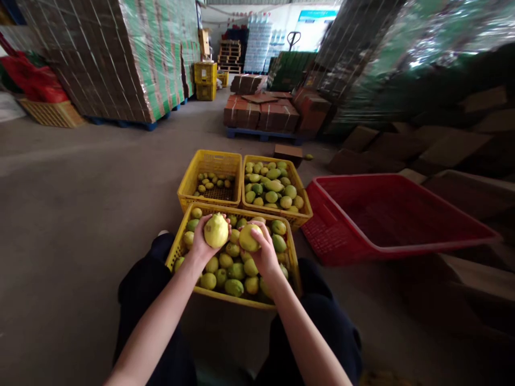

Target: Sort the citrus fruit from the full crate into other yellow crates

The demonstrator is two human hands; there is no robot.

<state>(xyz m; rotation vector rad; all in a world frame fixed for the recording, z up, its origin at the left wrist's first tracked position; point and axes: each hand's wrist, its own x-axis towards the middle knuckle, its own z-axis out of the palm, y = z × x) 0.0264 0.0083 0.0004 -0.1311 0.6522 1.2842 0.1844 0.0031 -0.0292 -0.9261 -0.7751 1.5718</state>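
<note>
My left hand [201, 242] is closed around a pale yellow lemon [216, 231] with a brown blemish on its side. In my right hand [263, 252] sits another yellow lemon [249, 238], my thumb lying across it. Both hands are held over the near yellow crate [237, 301], which is full of green and yellow lemons [234, 288]. Behind it on the left stands a second yellow crate [189, 185] with a few small lemons [209, 185] on its bottom. To its right, a third yellow crate [303, 206] holds many larger greenish-yellow lemons [274, 185].
A large red basket [341, 236] stands tilted at the right, near flattened cardboard [450, 145]. Farther back, cartons [261, 115] rest on a blue pallet [261, 135]. Wrapped stacks [148, 64] rise on the left. A small brown box [288, 153] lies behind the crates.
</note>
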